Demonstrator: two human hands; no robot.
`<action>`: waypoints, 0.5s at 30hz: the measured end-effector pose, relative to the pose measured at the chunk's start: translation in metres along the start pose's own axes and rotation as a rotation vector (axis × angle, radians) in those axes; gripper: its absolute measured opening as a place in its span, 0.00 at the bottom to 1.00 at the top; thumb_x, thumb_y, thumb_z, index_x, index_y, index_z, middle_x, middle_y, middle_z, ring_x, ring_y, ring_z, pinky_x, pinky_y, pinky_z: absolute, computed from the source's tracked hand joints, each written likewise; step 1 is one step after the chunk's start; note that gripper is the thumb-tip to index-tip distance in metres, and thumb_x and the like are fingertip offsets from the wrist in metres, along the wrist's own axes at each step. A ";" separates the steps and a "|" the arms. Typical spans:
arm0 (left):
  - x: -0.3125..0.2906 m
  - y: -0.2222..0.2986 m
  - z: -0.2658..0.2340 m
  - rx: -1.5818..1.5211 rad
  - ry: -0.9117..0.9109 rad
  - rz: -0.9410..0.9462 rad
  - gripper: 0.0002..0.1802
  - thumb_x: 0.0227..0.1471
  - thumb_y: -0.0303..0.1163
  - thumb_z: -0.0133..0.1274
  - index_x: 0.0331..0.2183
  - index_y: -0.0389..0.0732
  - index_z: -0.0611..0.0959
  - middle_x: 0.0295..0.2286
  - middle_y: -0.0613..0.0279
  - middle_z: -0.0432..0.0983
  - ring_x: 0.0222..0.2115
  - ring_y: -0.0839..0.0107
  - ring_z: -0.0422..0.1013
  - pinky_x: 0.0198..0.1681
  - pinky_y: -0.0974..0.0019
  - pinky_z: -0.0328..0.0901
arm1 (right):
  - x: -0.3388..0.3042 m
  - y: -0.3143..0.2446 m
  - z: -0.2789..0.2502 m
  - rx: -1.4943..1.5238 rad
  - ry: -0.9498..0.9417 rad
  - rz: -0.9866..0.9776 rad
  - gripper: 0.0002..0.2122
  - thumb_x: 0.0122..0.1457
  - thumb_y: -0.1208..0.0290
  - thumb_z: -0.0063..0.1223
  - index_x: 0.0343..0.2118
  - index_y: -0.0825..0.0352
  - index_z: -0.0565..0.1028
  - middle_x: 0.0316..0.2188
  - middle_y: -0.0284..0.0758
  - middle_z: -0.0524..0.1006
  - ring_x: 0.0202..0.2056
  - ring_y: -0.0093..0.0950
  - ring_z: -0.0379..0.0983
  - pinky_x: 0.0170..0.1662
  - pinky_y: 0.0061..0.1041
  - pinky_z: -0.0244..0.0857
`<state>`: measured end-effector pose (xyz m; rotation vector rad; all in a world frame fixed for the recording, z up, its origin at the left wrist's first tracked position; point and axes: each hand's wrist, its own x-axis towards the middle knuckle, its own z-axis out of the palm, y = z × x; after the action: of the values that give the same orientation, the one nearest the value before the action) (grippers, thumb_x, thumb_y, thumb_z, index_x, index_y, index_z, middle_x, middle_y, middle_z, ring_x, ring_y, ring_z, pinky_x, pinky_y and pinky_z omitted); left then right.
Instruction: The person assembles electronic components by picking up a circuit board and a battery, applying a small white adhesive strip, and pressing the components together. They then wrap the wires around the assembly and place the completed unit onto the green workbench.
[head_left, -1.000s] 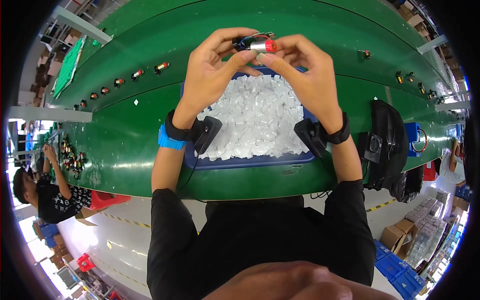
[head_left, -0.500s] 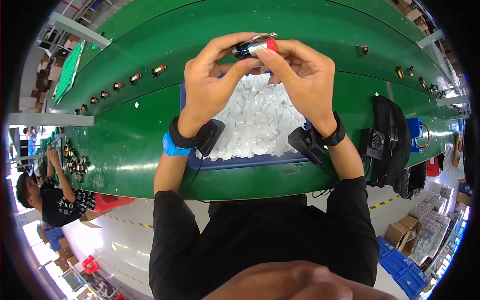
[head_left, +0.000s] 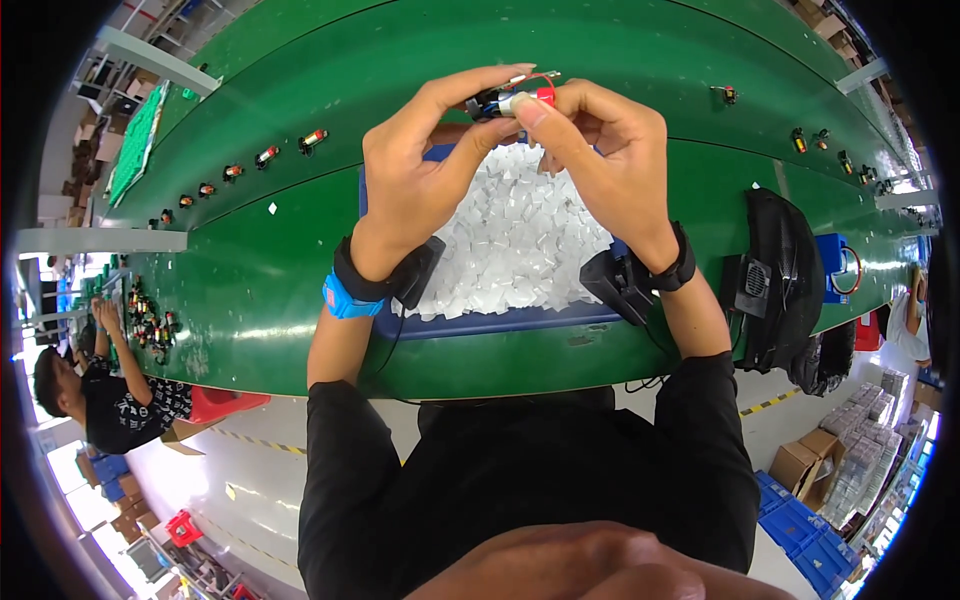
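Both my hands hold one small wired motor (head_left: pixel 512 102) above the far rim of a blue tray (head_left: pixel 480 325). It has a silver body, a black end on the left and a red end on the right, with a red wire arching over it. My left hand (head_left: pixel 415 165) grips the black end between thumb and fingers. My right hand (head_left: pixel 605 145) pinches the silver body and red end, its thumb lying across the front. The fingers behind the motor are partly hidden. Small whitish, translucent pieces (head_left: pixel 510 240) fill the tray below my hands.
Similar motors (head_left: pixel 313 141) stand in a row at the left of the green worktop (head_left: pixel 270 330), and more (head_left: pixel 800 140) at the right. Black devices (head_left: pixel 618 285) hang by my wrists, with cables. A black bag (head_left: pixel 780 280) lies at right. Another person (head_left: pixel 110 395) works at far left.
The motor has turned slightly in my hands, and its red wire now arches higher over the right end. My left hand has shifted a little left.
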<state>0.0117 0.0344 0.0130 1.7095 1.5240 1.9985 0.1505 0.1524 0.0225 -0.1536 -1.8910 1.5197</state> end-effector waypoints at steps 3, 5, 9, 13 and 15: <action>0.000 0.000 0.000 0.133 -0.022 0.093 0.18 0.51 0.15 0.59 0.46 0.32 0.82 0.41 0.55 0.82 0.37 0.69 0.80 0.39 0.69 0.78 | 0.001 0.000 -0.003 0.063 -0.059 0.046 0.11 0.64 0.69 0.57 0.27 0.72 0.77 0.23 0.31 0.77 0.20 0.15 0.70 0.24 0.15 0.65; 0.000 0.004 0.001 0.131 -0.024 0.111 0.18 0.50 0.15 0.60 0.45 0.33 0.82 0.41 0.55 0.82 0.36 0.69 0.80 0.38 0.69 0.78 | 0.001 0.000 -0.003 0.094 -0.079 0.041 0.12 0.65 0.69 0.56 0.26 0.71 0.75 0.22 0.31 0.75 0.19 0.15 0.70 0.23 0.16 0.65; 0.002 0.003 -0.005 0.212 -0.043 0.172 0.18 0.49 0.15 0.60 0.44 0.34 0.83 0.41 0.55 0.82 0.34 0.70 0.79 0.36 0.70 0.77 | 0.000 -0.004 -0.001 0.139 -0.101 0.090 0.13 0.65 0.68 0.55 0.25 0.71 0.74 0.22 0.31 0.74 0.18 0.15 0.69 0.22 0.16 0.64; 0.000 0.002 -0.006 0.264 -0.065 0.229 0.18 0.50 0.16 0.60 0.45 0.34 0.82 0.41 0.54 0.81 0.32 0.71 0.77 0.33 0.70 0.77 | -0.003 -0.007 -0.003 0.237 -0.136 0.151 0.13 0.65 0.68 0.56 0.26 0.71 0.74 0.22 0.31 0.74 0.18 0.16 0.70 0.22 0.16 0.64; 0.000 0.002 -0.004 0.270 -0.070 0.245 0.18 0.51 0.16 0.60 0.45 0.34 0.82 0.42 0.53 0.81 0.31 0.71 0.77 0.31 0.70 0.77 | -0.002 -0.006 -0.002 0.278 -0.152 0.169 0.13 0.65 0.67 0.56 0.26 0.71 0.74 0.22 0.30 0.74 0.19 0.16 0.70 0.22 0.16 0.64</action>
<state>0.0096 0.0303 0.0149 2.1407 1.6984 1.8812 0.1553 0.1515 0.0269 -0.0744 -1.7943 1.9406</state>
